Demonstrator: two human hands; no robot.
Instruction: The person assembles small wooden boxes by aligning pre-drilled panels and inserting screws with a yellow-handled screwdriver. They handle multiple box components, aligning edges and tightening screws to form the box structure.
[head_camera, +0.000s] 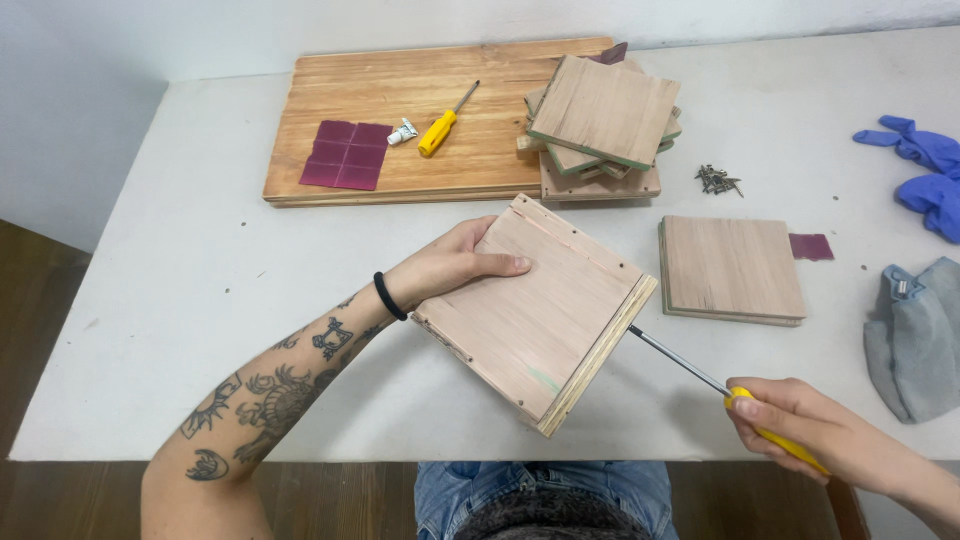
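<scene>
The left hand (450, 265) grips a plywood box (535, 315) by its 9 o'clock edge, tilted above the tabletop (200, 270). At the box's 4 o'clock, the right hand (800, 425) is closed round a yellow-handled screwdriver (700, 375), its tip touching the box's side edge.

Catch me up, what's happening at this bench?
A person steadies a square plywood piece with the left hand, tilted up off the white table. The right hand holds a yellow-handled screwdriver, its tip at the piece's right edge. Behind lie a wooden board with a second yellow screwdriver and maroon sandpaper, and a stack of similar panels. A loose panel, a pile of screws, blue gloves and a grey cloth sit to the right.
</scene>
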